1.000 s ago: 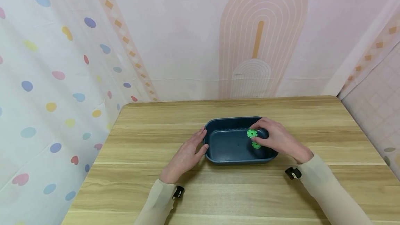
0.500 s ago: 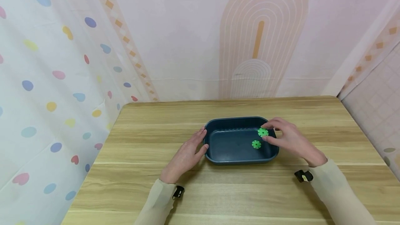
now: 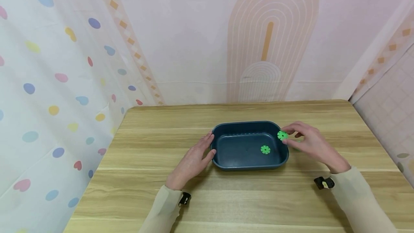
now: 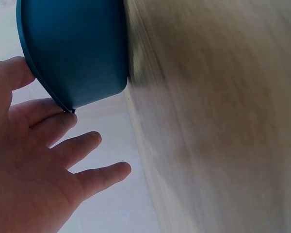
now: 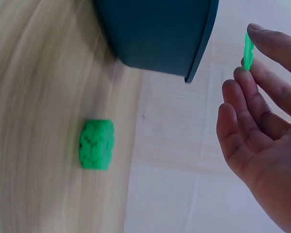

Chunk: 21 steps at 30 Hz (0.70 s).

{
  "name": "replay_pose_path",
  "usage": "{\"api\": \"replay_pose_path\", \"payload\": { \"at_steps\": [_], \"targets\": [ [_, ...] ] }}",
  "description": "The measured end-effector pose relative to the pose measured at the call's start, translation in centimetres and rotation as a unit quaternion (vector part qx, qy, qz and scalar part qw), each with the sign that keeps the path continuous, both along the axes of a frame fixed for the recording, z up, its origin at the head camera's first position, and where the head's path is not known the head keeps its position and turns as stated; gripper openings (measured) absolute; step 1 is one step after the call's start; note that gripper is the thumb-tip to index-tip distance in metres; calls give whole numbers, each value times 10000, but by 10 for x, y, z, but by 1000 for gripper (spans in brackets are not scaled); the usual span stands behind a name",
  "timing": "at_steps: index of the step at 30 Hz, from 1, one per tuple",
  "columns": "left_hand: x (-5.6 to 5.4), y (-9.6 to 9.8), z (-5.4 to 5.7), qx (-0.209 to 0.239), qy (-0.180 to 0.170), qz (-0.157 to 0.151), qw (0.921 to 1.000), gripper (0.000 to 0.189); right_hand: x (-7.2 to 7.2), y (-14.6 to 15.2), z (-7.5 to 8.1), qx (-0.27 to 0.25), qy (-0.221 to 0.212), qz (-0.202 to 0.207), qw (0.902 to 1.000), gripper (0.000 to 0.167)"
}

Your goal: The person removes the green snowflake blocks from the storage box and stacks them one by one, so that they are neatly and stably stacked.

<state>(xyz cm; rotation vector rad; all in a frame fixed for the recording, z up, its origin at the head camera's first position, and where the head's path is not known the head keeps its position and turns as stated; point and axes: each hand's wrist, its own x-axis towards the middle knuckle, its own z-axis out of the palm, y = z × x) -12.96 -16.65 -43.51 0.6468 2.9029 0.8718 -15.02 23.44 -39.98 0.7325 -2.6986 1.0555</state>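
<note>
A dark blue oblong tray stands on the table. In the head view, a green notched plastic disc lies flat on its floor toward the right. My left hand touches the tray's left end, and in the left wrist view its fingers spread loosely with the thumb at the rim. Between thumb and fingertips, my right hand pinches another green notched disc above the tray's right rim. A stack of green discs sits on the table beside the tray, mostly hidden behind my right hand in the head view.
The wood-grain tabletop runs around the tray on all sides. A patterned curtain hangs behind its far edge, and a spotted one hangs along the left.
My right hand has moved rightward with its disc, from over the tray's floor to its right rim. Part of the green stack now shows behind it. The left hand stays put.
</note>
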Motion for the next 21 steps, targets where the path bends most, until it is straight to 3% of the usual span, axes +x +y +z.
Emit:
{"api": "replay_pose_path", "payload": {
  "at_steps": [15,21],
  "targets": [
    [0,0,0,-9,-49,1,10000,61,-1,20,-4,39,185,-194,9996,26],
    [0,0,-1,12,-27,-19,10000,61,-1,27,-6,14,52,-227,9997,25]
  ]
}}
